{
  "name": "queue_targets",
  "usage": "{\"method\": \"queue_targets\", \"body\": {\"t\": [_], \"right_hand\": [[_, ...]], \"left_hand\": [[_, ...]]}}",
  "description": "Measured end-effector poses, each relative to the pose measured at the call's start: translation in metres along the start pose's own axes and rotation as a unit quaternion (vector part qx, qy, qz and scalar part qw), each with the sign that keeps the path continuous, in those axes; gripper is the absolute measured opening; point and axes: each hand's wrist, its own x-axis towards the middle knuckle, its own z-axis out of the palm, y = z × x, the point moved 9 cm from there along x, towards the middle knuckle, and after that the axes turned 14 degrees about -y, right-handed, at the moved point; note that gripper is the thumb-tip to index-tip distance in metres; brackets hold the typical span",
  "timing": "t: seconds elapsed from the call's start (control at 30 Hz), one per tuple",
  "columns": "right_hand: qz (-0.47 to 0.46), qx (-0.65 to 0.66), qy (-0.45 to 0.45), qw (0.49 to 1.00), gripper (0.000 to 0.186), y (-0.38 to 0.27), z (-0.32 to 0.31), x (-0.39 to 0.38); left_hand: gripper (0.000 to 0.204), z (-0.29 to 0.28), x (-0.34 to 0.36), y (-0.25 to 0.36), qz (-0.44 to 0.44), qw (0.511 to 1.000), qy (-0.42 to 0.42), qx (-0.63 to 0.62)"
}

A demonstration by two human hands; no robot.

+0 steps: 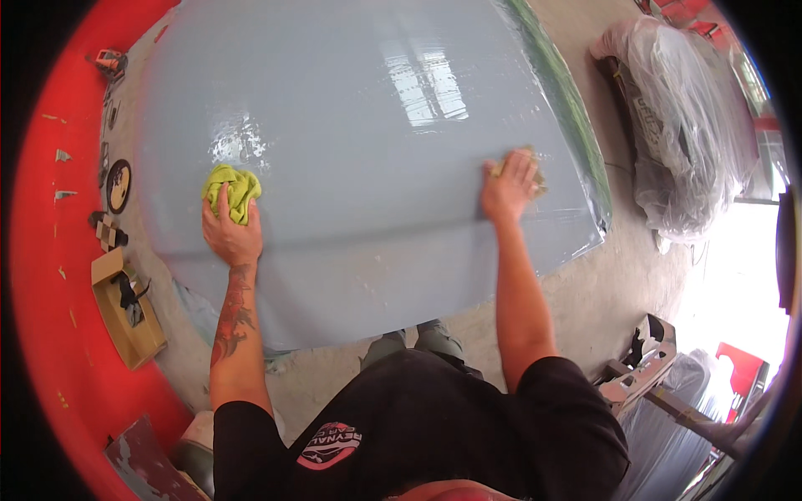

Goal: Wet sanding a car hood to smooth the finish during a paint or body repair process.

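Observation:
A large grey panel (351, 184) fills the middle of the view, with wet, glossy patches and green masking (568, 125) along its right edge. My left hand (230, 234) grips a bunched yellow-green cloth (237, 185) on the panel's left side, beside a shiny wet patch. On the right side, my right hand (506, 190) presses a thin olive pad (537, 179) against the surface, its fingers laid over the pad near the streaked right edge.
A red wall (50, 250) runs along the left, with a cardboard box (138, 334) and several small items on the concrete floor (468, 317). Plastic-wrapped bulky objects (685, 125) stand at upper right and lower right, near a metal stand (685, 409).

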Motion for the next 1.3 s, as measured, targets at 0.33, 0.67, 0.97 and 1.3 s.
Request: {"method": "queue_targets", "body": {"t": [0.33,0.67,0.97,1.3], "right_hand": [[-0.395,0.075,-0.115,0.908,0.076,-0.206,0.033,-0.158],[-0.005,-0.026,-0.001,1.0,0.077,0.016,0.014,-0.019],[-0.081,0.054,-0.006,0.995,0.071,0.061,-0.003,-0.009],[0.064,0.045,-0.055,0.995,0.077,0.135,0.01,-0.008]], "left_hand": [[0.059,-0.003,0.0,-0.006,0.038,0.999,0.017,-0.011],[0.057,0.001,0.004,0.007,0.044,0.999,0.015,0.005],[0.055,0.0,0.003,0.0,0.038,0.999,0.0,0.001],[0.055,-0.003,-0.002,-0.009,0.008,0.999,-0.019,0.039]]}}
